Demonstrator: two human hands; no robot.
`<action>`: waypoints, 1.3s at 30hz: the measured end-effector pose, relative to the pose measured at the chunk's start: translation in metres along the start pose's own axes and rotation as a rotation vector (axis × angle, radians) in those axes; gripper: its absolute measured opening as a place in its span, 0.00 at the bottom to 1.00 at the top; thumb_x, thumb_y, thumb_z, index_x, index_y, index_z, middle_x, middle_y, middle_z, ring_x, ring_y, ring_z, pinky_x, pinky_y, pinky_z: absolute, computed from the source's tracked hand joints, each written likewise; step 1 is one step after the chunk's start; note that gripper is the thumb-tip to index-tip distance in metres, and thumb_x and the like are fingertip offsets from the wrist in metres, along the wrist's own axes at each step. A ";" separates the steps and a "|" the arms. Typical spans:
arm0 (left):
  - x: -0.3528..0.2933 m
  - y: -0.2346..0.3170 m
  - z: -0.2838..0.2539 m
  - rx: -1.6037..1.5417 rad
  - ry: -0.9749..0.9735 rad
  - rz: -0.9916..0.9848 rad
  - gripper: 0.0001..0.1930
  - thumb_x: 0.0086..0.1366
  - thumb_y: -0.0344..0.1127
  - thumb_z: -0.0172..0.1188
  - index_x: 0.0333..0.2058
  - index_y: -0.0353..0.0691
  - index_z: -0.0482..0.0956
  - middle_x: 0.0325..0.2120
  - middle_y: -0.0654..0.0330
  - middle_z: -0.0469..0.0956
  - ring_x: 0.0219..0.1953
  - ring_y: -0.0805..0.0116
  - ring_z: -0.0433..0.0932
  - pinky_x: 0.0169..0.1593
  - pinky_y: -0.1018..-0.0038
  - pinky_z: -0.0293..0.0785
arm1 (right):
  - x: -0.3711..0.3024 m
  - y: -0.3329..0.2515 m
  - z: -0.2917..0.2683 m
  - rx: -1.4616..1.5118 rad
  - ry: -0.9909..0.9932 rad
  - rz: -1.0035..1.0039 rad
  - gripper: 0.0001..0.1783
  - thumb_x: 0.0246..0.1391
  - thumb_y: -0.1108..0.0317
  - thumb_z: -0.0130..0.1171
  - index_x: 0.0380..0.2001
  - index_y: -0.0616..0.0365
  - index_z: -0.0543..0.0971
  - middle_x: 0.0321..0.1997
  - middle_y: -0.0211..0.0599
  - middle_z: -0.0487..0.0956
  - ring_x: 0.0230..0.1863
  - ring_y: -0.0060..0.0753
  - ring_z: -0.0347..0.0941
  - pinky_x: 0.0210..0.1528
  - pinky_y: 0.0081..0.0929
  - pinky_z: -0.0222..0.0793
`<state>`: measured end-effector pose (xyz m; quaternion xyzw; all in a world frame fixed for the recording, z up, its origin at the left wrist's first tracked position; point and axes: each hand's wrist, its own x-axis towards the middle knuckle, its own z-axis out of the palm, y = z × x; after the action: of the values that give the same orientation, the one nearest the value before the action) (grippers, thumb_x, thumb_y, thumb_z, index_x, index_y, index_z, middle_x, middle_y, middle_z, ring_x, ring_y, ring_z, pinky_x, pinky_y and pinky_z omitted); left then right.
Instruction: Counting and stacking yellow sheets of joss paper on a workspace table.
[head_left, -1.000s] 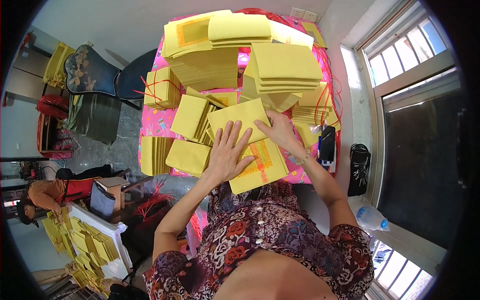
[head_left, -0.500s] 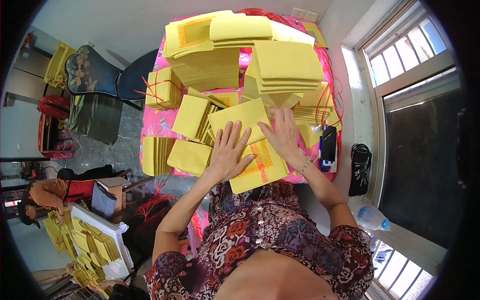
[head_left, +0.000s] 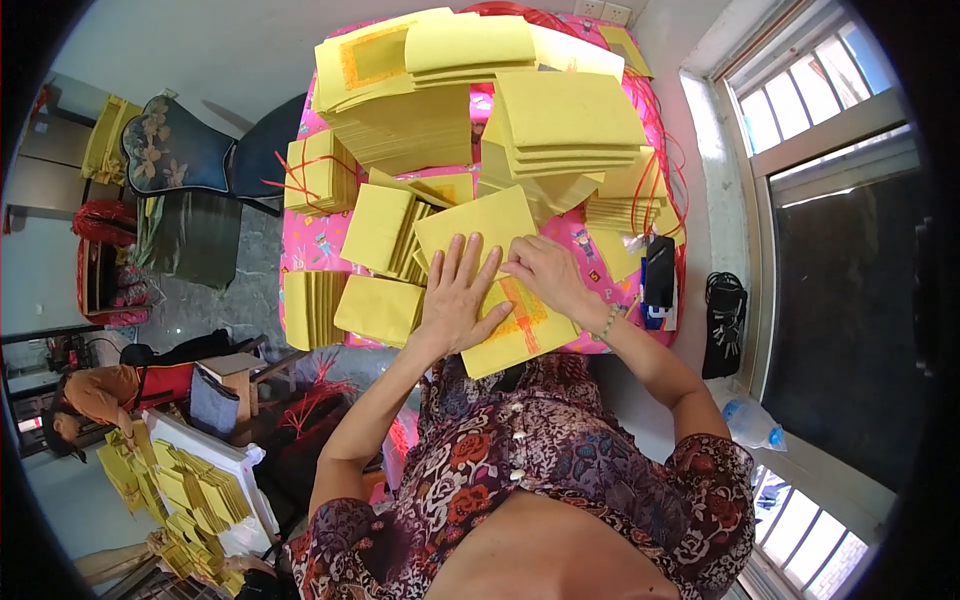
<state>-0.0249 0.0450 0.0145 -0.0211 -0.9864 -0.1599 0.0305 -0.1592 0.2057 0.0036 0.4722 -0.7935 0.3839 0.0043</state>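
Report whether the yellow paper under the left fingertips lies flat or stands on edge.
Flat: the yellow paper shows its broad face, with the left hand spread partly over it. Whether it is folded, cannot tell.

Top: short-sleeved dark-purple floral fabric blouse (head_left: 470, 450), red roses, blue and cream leaves
Neckline (head_left: 512, 492): wide, open
Front: small round whitish buttons (head_left: 516, 474)
Left grip (head_left: 455, 302): bare
Right grip (head_left: 545, 272): bare, pale round-bead bracelet (head_left: 609, 320) at wrist
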 end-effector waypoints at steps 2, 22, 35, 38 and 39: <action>-0.002 0.001 0.000 0.024 0.009 0.000 0.42 0.65 0.64 0.51 0.70 0.46 0.56 0.71 0.43 0.49 0.73 0.41 0.42 0.71 0.46 0.39 | 0.000 -0.002 -0.003 0.075 -0.024 0.065 0.14 0.50 0.64 0.69 0.26 0.58 0.72 0.22 0.35 0.71 0.23 0.35 0.70 0.26 0.33 0.64; -0.009 -0.004 -0.007 -0.137 0.031 -0.003 0.39 0.66 0.58 0.53 0.70 0.47 0.57 0.72 0.45 0.47 0.74 0.41 0.41 0.72 0.47 0.36 | 0.007 -0.013 -0.025 0.071 -0.217 0.014 0.20 0.47 0.60 0.70 0.41 0.55 0.76 0.30 0.35 0.72 0.32 0.37 0.71 0.33 0.34 0.68; -0.011 -0.005 -0.034 -0.593 0.332 -0.696 0.28 0.69 0.41 0.57 0.62 0.34 0.62 0.34 0.53 0.74 0.32 0.60 0.75 0.38 0.65 0.72 | 0.017 0.017 -0.021 -0.278 -0.008 -0.579 0.15 0.47 0.58 0.69 0.37 0.53 0.82 0.35 0.30 0.79 0.42 0.31 0.78 0.41 0.29 0.73; -0.015 -0.014 -0.020 -0.760 0.421 -0.637 0.28 0.69 0.38 0.57 0.63 0.34 0.60 0.28 0.59 0.74 0.26 0.68 0.74 0.33 0.70 0.72 | 0.019 0.012 -0.021 -0.278 0.083 -0.623 0.15 0.48 0.59 0.69 0.38 0.53 0.82 0.35 0.29 0.80 0.42 0.32 0.78 0.43 0.30 0.74; -0.013 -0.012 -0.021 -0.761 0.423 -0.631 0.28 0.69 0.38 0.57 0.63 0.34 0.60 0.28 0.59 0.74 0.26 0.68 0.74 0.33 0.70 0.72 | 0.020 0.011 -0.022 -0.284 0.085 -0.625 0.15 0.48 0.59 0.69 0.38 0.53 0.82 0.35 0.29 0.80 0.42 0.32 0.78 0.43 0.30 0.74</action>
<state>-0.0117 0.0268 0.0303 0.2994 -0.7894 -0.5085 0.1691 -0.1860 0.2076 0.0202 0.6706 -0.6553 0.2690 0.2204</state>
